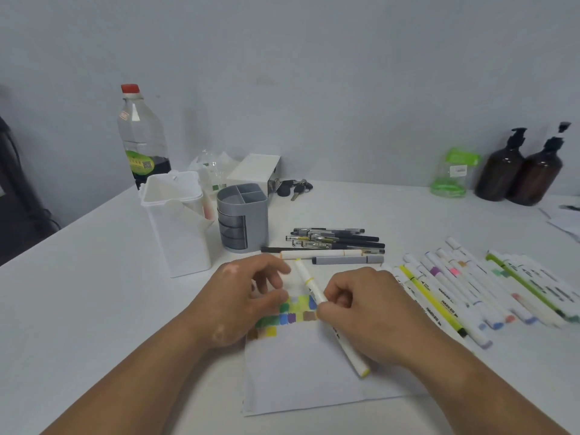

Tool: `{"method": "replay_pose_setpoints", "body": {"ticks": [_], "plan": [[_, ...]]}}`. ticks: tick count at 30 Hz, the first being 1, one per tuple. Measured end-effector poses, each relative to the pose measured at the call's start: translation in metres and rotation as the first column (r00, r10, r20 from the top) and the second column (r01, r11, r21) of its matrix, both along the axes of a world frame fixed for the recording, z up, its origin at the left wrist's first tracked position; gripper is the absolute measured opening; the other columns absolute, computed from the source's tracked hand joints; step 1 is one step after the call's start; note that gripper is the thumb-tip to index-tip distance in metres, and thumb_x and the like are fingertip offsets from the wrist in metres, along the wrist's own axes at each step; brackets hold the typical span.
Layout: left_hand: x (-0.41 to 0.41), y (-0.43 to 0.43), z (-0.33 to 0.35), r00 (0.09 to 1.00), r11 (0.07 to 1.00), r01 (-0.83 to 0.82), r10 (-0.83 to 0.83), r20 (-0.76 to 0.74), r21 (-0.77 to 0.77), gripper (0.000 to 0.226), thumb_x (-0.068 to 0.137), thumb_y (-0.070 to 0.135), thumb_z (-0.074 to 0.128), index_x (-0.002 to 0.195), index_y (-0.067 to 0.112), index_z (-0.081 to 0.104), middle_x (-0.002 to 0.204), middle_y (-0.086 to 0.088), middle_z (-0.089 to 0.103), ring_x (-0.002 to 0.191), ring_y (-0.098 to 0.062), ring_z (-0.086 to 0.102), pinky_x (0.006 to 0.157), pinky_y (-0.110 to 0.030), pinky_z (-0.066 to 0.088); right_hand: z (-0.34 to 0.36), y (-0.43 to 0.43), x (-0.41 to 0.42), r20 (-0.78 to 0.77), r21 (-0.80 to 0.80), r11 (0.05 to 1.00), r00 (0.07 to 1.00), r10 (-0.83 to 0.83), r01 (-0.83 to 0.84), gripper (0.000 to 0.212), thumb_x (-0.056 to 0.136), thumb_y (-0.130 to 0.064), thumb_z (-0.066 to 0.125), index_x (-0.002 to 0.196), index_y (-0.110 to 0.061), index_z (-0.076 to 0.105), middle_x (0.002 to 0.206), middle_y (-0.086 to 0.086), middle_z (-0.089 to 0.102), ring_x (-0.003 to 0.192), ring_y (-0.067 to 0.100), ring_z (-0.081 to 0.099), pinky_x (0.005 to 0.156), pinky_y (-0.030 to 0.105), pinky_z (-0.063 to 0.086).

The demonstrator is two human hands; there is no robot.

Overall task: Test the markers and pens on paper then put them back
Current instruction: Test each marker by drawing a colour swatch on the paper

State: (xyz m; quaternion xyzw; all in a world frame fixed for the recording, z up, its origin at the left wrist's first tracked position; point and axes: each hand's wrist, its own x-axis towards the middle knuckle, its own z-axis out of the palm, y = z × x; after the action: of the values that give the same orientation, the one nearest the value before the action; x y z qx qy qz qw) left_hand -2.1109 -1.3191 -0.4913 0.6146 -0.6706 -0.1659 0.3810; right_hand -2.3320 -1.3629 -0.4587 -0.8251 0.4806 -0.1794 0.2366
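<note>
Testing step, centre frame. My right hand (pixel 370 312) pinches yellow-banded marker (pixel 309 281), slanted over swatches (pixel 295 312) on paper (pixel 298 372). My left hand (pixel 238 299) rests on paper, fingers loosely curled, holding nothing. Next, probably: set marker among marker row (pixel 439 296) right of frame, pick another.

The white desk (pixel 94 309) is carrying a grey organizer (pixel 242 218), paper (pixel 298 372) lying before it, pens (pixel 335 241) and markers (pixel 470 287) to its right.

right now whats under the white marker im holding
The paper, with coloured test swatches, lies under the white marker. The left hand and right hand cover parts of the paper and the marker's middle.
</note>
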Motion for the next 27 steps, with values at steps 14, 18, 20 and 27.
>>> {"method": "replay_pose_setpoints", "body": {"ticks": [14, 18, 20, 27], "plan": [[0.016, 0.001, 0.005, 0.955, 0.978, -0.121, 0.069, 0.287, 0.168, 0.005, 0.086, 0.043, 0.075, 0.089, 0.043, 0.072, 0.091, 0.019, 0.061, 0.081, -0.005, 0.059, 0.069, -0.016, 0.049, 0.003, -0.031, -0.038, -0.279, -0.086, 0.939, 0.897, -0.344, 0.333, 0.020, 0.072, -0.035, 0.076, 0.083, -0.020, 0.068, 0.081, -0.003, 0.068, 0.076, 0.016, 0.065, 0.064, 0.033, 0.056], [0.018, 0.002, 0.008, 0.951, 0.971, -0.144, 0.083, 0.298, 0.189, 0.005, 0.086, 0.041, 0.075, 0.091, 0.041, 0.073, 0.092, 0.018, 0.062, 0.083, -0.006, 0.059, 0.070, -0.017, 0.050, 0.006, -0.032, -0.041, -0.293, -0.065, 0.933, 0.887, -0.358, 0.355, 0.018, 0.074, -0.029, 0.074, 0.086, -0.018, 0.067, 0.083, 0.000, 0.071, 0.079, 0.019, 0.068, 0.058, 0.033, 0.056], [0.019, 0.002, 0.007, 0.950, 0.969, -0.152, 0.090, 0.298, 0.192, 0.006, 0.085, 0.041, 0.076, 0.091, 0.040, 0.073, 0.093, 0.017, 0.062, 0.083, -0.007, 0.059, 0.070, -0.018, 0.050, 0.007, -0.032, -0.045, -0.290, -0.073, 0.930, 0.884, -0.366, 0.361, 0.015, 0.075, -0.023, 0.072, 0.087, -0.015, 0.069, 0.083, 0.003, 0.074, 0.082, 0.023, 0.070, 0.061, 0.032, 0.056], [0.019, 0.000, 0.006, 0.971, 0.975, -0.165, 0.135, 0.195, 0.146, 0.004, 0.085, 0.040, 0.075, 0.088, 0.041, 0.072, 0.088, 0.019, 0.064, 0.081, -0.007, 0.059, 0.065, -0.013, 0.045, 0.011, -0.048, -0.014, -0.043, -0.357, 0.911, 0.970, -0.239, 0.208, 0.013, 0.092, -0.028, 0.061, 0.098, -0.031, 0.073, 0.094, -0.012, 0.074, 0.090, 0.017, 0.065, 0.076, 0.032, 0.054]]}}
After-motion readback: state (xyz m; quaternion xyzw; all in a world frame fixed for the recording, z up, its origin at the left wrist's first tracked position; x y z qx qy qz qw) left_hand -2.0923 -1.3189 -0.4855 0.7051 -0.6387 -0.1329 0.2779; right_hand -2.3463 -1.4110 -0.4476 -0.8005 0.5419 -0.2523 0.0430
